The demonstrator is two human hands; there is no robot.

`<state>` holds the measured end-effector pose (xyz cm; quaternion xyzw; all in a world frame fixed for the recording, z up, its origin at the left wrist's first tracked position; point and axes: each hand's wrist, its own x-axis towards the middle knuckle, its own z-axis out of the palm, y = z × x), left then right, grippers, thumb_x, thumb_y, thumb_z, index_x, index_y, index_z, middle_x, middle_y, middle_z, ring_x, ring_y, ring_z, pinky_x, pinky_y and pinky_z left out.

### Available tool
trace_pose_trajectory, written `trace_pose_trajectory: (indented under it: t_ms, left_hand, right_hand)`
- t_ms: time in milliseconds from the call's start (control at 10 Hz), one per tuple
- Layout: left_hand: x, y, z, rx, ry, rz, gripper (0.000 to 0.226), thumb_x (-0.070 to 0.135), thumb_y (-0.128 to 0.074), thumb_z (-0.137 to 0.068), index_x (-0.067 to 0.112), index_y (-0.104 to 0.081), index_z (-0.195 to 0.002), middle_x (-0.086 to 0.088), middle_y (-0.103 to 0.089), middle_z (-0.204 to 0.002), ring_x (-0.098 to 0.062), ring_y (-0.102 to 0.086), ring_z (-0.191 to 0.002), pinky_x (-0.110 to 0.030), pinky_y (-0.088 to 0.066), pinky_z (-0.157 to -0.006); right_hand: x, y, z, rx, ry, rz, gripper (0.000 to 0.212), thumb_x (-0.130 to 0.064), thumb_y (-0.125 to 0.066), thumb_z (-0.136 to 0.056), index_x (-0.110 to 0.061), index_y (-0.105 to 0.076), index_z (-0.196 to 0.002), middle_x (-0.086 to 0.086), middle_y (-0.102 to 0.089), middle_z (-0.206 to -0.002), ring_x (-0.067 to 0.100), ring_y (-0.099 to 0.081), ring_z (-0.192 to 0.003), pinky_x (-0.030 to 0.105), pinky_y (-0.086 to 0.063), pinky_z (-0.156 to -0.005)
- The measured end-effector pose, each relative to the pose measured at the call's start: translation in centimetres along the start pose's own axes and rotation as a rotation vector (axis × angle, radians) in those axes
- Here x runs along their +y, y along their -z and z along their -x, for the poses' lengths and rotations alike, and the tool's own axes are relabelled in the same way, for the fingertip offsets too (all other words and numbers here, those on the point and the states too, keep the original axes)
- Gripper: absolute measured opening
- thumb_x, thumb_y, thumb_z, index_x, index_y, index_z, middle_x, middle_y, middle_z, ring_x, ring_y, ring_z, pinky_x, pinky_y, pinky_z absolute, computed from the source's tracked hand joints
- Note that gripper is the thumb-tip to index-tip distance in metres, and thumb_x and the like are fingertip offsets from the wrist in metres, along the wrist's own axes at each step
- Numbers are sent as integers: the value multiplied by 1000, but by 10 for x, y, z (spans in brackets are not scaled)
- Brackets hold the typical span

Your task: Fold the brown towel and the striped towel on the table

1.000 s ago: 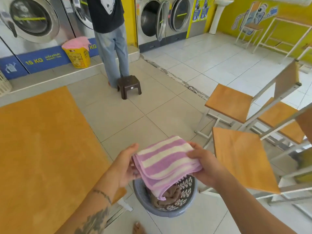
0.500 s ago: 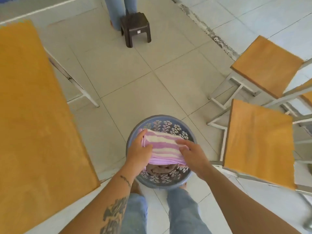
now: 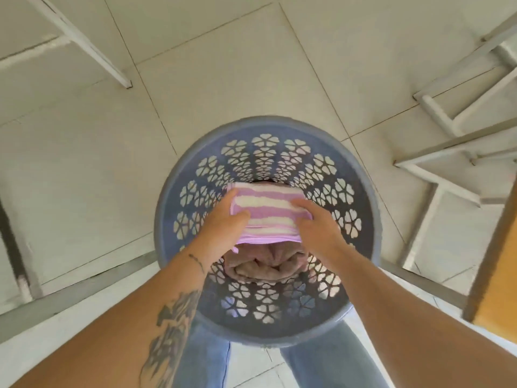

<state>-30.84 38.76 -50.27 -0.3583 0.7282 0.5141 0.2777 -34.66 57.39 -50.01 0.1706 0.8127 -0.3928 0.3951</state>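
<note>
A: where was the striped towel (image 3: 268, 211) at this point?
B: inside the basket (image 3: 167, 225), low down near its middle, folded to a small pad. It sat right over the brown towel (image 3: 265, 266), which lay bundled at the bottom of the basket. Couldn't tell if the two were touching
A: hands?
B: both on it. Left hand (image 3: 223, 224) had the end toward the basket's left wall, right hand (image 3: 317, 226) the end toward its right wall. Fingers (image 3: 303, 205) narrow, closed on the cloth. Some lay on top, and the rest were hidden under or behind the pad, so I can't say how deep the grip went
A: why two hands for something that small?
B: my read is that a grip on each end held the folds shut for a flat set-down. One-handed it would likely sag and open
A: and why on top of the brown one?
B: looked like stacking. Both read as already folded, so folding was probably done and this was the stow step. The brown one looked rumpled on the side toward the basket's near wall, so it may have needed a tidy
A: towel vs fingers exactly?
B: pad spanned between the two hands, middle stripes bare. One edge poked past the fingertips toward the basket's far wall, the other hung between the wrists, over the brown towel
A: risk?
B: released off-level, the pad could slide against the basket wall and unfold
</note>
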Motion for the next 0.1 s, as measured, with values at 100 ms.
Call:
trace_pose_trajectory:
  t_ms: [100]
  left_hand:
    - [-12,-5,-11,-60,59,-182,50,19,-52,-95,30,-44,-142,4,-66,-104,-14,-57,-75,-25,-42,-52]
  right_hand:
    - [16,2,-13,-25,-6,124,52,-2,-44,-89,-28,-54,-134,5,-63,-110,18,-55,-68,24,-43,-47]
